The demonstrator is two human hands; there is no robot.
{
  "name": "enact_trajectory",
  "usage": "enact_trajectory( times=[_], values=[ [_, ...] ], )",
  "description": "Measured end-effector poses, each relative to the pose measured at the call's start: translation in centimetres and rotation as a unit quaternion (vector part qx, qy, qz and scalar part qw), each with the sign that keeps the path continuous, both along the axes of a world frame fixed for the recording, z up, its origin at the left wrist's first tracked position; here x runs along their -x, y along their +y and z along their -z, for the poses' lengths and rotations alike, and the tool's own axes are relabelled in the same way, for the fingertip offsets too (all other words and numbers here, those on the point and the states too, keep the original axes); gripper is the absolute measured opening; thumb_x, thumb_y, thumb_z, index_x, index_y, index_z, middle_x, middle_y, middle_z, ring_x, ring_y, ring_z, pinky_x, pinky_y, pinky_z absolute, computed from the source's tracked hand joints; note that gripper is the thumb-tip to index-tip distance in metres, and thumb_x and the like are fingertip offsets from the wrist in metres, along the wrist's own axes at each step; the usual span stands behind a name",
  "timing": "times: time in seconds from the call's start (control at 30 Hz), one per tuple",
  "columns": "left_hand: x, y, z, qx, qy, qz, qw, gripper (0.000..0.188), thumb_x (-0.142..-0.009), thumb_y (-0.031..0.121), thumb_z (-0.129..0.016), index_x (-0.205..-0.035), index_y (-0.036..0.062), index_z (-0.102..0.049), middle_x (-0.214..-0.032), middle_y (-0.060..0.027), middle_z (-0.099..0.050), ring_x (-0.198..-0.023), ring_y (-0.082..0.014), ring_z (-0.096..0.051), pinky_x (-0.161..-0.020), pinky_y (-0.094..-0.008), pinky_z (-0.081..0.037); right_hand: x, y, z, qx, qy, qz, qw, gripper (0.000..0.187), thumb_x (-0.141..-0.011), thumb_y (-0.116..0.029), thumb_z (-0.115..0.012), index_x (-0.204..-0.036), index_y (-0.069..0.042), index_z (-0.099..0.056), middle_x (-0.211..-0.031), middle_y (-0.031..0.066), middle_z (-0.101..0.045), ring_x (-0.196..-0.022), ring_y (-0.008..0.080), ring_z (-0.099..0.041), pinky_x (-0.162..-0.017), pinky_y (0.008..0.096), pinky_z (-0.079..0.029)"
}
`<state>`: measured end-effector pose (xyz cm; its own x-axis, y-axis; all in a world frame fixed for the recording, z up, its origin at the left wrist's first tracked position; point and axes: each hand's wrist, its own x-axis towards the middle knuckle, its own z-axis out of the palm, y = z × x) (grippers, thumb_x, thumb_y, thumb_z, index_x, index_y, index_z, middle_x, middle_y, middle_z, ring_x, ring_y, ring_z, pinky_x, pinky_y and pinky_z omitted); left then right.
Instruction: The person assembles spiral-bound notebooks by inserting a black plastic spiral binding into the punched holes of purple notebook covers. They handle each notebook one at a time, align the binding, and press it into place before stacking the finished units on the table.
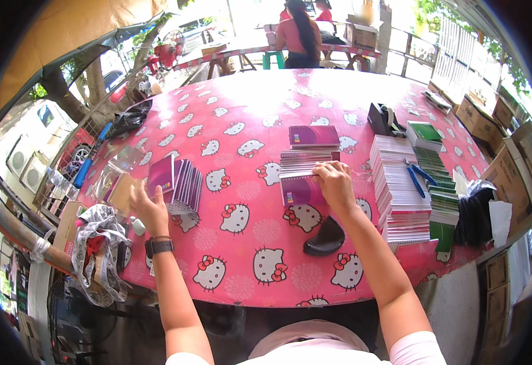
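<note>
My left hand [150,210], a dark watch on its wrist, is open with its fingers apart. It is beside a leaning row of purple spiral notebooks [187,185] and a tan cardboard piece [122,193]. In the middle of the table, my right hand [337,185] has its fingers closed at the edge of a purple notebook [301,191] in a second group. The pages of that group fan toward the far side, where another purple notebook [313,136] lies flat. A black curved object [325,237] rests below my right hand.
A pink cartoon-print cloth [241,240] covers the table. At right are tall notebook stacks [400,188], blue-handled pliers [417,181], a tape dispenser [386,120] and green-covered books [424,135]. A patterned cloth [98,249] hangs at the left edge. People [301,38] sit beyond the table.
</note>
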<state>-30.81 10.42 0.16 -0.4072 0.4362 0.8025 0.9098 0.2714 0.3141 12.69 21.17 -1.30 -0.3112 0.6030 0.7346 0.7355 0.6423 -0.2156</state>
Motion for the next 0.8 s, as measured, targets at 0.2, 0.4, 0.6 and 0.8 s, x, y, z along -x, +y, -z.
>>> enact_trajectory(
  times=[0.2, 0.4, 0.6, 0.8],
  values=[
    [-17.6, -3.7, -2.6, -0.013, -0.023, 0.294, 0.955, 0.055, -0.081, 0.029, -0.071, -0.128, 0.0083, -0.051, -0.134, -0.0117, -0.048, -0.130, -0.0300, -0.037, -0.107, -0.0461, -0.030, -0.9, -2.9, -1.2, -0.010, 0.032, -0.035, 0.999, 0.011, -0.076, -0.016, -0.070, -0.086, -0.011, -0.068, -0.088, 0.0013, -0.068, -0.092, 0.0200, -0.059, -0.086, 0.0363, -0.040],
    [-22.6, -3.2, -1.1, 0.054, -0.199, 0.420, 0.884, 0.060, -0.076, 0.018, -0.076, -0.129, 0.0094, -0.050, -0.135, -0.0106, -0.047, -0.127, -0.0286, -0.042, -0.106, -0.0431, -0.033, -1.1, -1.9, -1.4, -0.029, 0.012, -0.007, 0.999, 0.009, -0.075, -0.013, -0.071, -0.082, -0.009, -0.066, -0.083, 0.0047, -0.067, -0.083, 0.0231, -0.060, -0.087, 0.0370, -0.043],
    [-23.6, -3.7, -0.7, 0.025, -0.317, 0.456, 0.831, 0.057, -0.078, 0.009, -0.073, -0.129, 0.0049, -0.047, -0.130, -0.0128, -0.048, -0.120, -0.0239, -0.046, -0.098, -0.0362, -0.041, 0.1, -7.3, -5.6, 0.121, 0.118, -0.140, 0.976, 0.011, -0.072, -0.005, -0.071, -0.080, -0.006, -0.064, -0.078, 0.0079, -0.064, -0.078, 0.0272, -0.060, -0.070, 0.0373, -0.050],
    [-23.0, -9.3, 1.6, 0.015, -0.477, 0.566, 0.673, 0.033, -0.083, -0.007, -0.063, -0.107, 0.0058, -0.046, -0.109, -0.0107, -0.056, -0.101, -0.0156, -0.055, -0.084, -0.0297, -0.047, 0.5, -16.4, -4.3, 0.314, 0.332, -0.233, 0.858, 0.012, -0.084, -0.011, -0.070, -0.091, -0.003, -0.065, -0.086, 0.0051, -0.064, -0.078, 0.0132, -0.061, -0.066, 0.0278, -0.048]
  ],
)
